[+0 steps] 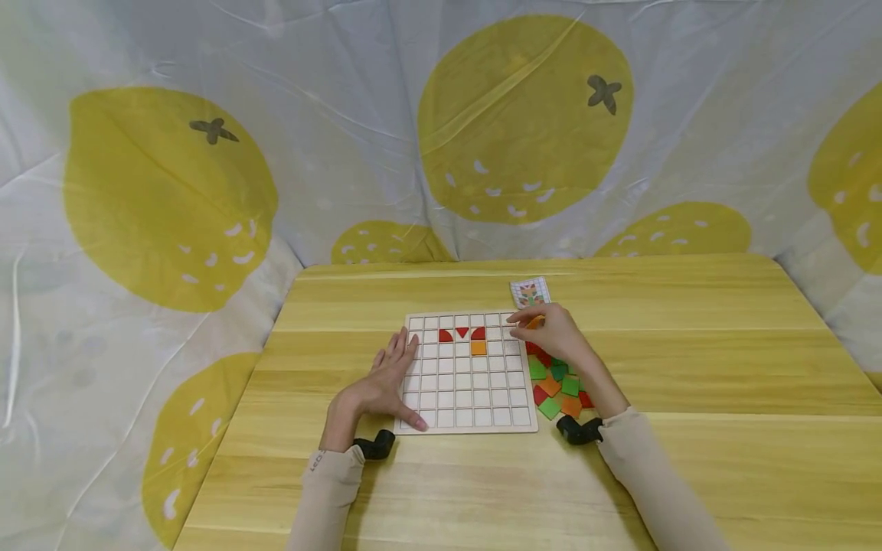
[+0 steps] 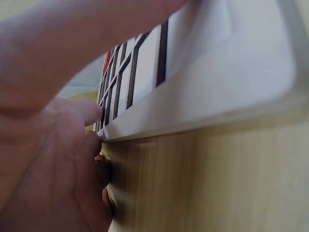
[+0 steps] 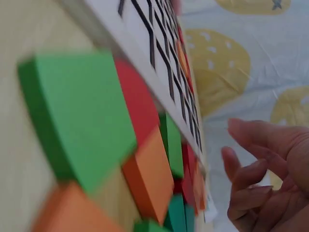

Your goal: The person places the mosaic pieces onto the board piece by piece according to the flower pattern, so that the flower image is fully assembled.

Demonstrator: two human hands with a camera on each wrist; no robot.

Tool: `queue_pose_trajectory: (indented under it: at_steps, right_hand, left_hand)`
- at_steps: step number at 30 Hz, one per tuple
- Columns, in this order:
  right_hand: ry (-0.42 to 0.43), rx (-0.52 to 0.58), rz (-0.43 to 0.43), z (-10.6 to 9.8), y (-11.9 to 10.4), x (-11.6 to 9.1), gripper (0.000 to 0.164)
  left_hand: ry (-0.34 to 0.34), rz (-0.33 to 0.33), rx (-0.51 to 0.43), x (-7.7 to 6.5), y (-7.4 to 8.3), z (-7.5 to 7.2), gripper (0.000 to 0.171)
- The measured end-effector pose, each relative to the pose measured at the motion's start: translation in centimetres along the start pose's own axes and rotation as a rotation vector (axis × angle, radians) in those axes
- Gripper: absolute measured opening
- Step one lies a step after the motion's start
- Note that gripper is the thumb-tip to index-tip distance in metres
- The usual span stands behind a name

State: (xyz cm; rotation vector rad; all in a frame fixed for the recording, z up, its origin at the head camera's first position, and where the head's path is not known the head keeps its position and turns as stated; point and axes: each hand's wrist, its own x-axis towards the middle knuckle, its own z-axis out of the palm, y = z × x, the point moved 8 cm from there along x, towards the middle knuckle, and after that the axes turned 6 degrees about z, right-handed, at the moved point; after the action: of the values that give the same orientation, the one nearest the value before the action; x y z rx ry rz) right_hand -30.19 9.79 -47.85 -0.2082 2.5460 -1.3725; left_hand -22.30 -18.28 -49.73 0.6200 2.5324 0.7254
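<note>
A white gridded board (image 1: 463,398) lies on the table, holding red curved pieces (image 1: 478,334), a red triangle (image 1: 462,332) and an orange square (image 1: 478,348) in its upper cells. My left hand (image 1: 379,386) rests spread along the board's left edge, its thumb over the front corner. Over the board's upper right edge hovers my right hand (image 1: 551,333), fingers loosely bent. In the right wrist view a gap shows between its thumb and index finger, with no piece between them. Orange shows just beneath those fingers in the head view.
Right of the board lies a loose pile of green pieces (image 1: 549,407), orange pieces (image 1: 570,405) and red ones. A small printed pattern card (image 1: 529,291) sits behind the board, partly covered by the right hand. A lemon-print cloth (image 1: 331,153) hangs behind the wooden table (image 1: 723,344).
</note>
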Motion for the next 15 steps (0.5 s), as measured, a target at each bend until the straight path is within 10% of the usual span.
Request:
queue_pose_trajectory:
  at_steps: [15]
  right_hand:
    - [0.005, -0.079, 0.072, -2.9, 3.3, 0.1, 0.037]
  left_hand:
    - [-0.002, -0.003, 0.007, 0.1, -0.1, 0.0, 0.154]
